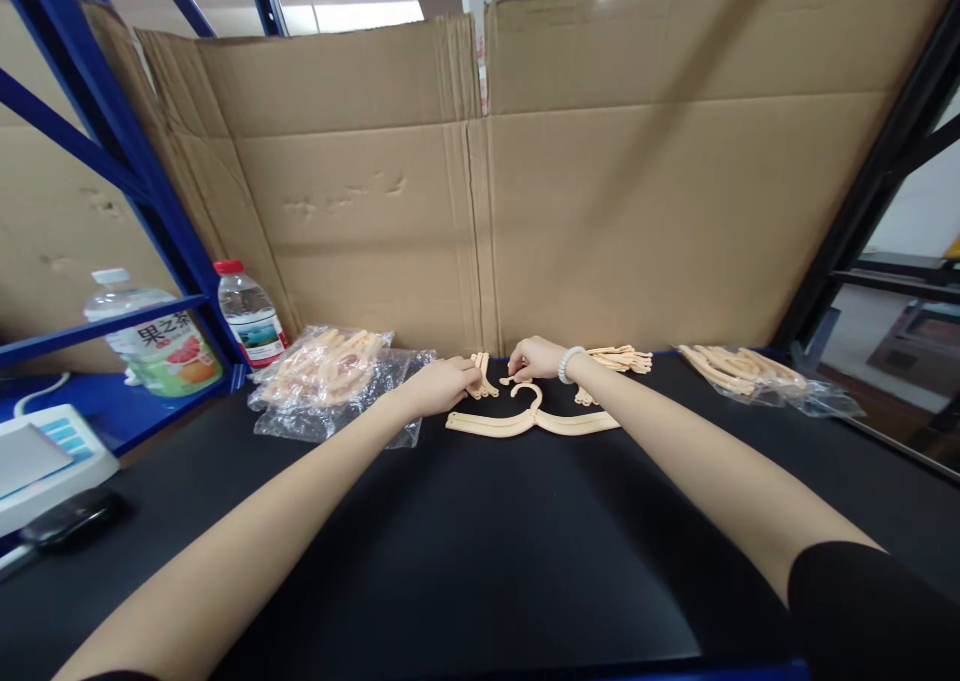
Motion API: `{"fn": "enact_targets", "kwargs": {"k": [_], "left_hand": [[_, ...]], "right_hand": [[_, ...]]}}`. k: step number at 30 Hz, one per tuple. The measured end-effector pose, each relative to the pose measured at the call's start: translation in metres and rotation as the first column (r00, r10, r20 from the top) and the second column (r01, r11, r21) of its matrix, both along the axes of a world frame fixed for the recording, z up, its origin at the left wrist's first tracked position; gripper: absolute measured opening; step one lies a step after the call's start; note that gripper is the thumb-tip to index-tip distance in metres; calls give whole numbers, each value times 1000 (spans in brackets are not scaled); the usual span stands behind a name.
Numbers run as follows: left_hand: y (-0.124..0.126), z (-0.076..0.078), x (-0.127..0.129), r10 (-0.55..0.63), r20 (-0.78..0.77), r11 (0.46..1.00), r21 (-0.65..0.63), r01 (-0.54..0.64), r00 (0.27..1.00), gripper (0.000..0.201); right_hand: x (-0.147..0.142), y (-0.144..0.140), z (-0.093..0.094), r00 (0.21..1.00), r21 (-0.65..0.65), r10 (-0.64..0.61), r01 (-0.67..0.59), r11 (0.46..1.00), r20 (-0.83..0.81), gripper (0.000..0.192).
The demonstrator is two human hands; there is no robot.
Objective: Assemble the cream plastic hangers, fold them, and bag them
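Observation:
A beige folding clothes hanger (493, 425) lies on the black table, hook pointing away from me and both arms spread. Just left of its hook, my left hand (442, 385) has its fingers curled at a small stack of beige hanger pieces (484, 377); what lies between the fingertips is hidden. My right hand (541, 358), with a pale beaded bracelet on the wrist, is behind the hook. Its fingers are pinched on a small beige plastic piece (505, 381). More beige hanger pieces (619, 359) lie behind my right forearm, which partly covers them.
Clear plastic bags of beige hanger parts (330, 366) lie to the left, and another bag (750, 369) to the right. A red-capped bottle (251, 316), a juice bottle (161, 336) and a white scale (52, 456) stand at the left. A cardboard wall (637, 211) closes the back.

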State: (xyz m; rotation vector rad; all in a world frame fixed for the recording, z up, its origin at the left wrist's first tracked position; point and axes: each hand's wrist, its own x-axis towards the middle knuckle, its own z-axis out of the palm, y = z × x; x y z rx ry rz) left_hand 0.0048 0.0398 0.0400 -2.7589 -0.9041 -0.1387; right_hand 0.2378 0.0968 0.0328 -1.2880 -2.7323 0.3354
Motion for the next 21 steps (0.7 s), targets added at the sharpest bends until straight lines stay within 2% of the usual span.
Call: {"fn": "enact_targets", "kwargs": {"k": [4, 7, 10, 14, 17, 19, 20, 21], "left_hand": [[2, -1, 0, -17, 0, 1000, -2, 17, 1000, 21], [3, -2, 0, -21, 8, 1000, -3, 21, 1000, 18], [2, -1, -1, -18, 48, 1000, -3, 18, 999, 17], [-12, 5, -1, 9, 170, 1000, -15, -7, 985, 24], [-38, 9, 2, 19, 273, 997, -73, 1, 962, 32], [-60, 11, 7, -2, 333, 993, -108, 40, 943, 29], [-72, 12, 11, -28, 366, 987, -140, 85, 930, 25], [-83, 12, 15, -55, 470, 960, -217, 176, 881, 22]], "right_hand": [[-1, -5, 0, 987, 60, -21, 30, 998, -156, 27], [1, -11, 8, 928, 151, -64, 127, 980, -367, 18], [9, -22, 19, 779, 194, -113, 290, 937, -616, 16], [23, -52, 28, 508, 88, -155, 421, 903, -847, 27], [30, -90, 23, 342, -38, -193, 412, 910, -920, 36], [32, -118, 14, 278, -105, -218, 370, 923, -935, 36], [32, -131, 9, 244, -153, -242, 334, 930, -939, 36], [32, -143, 4, 172, -242, -293, 266, 933, -941, 35]]}}
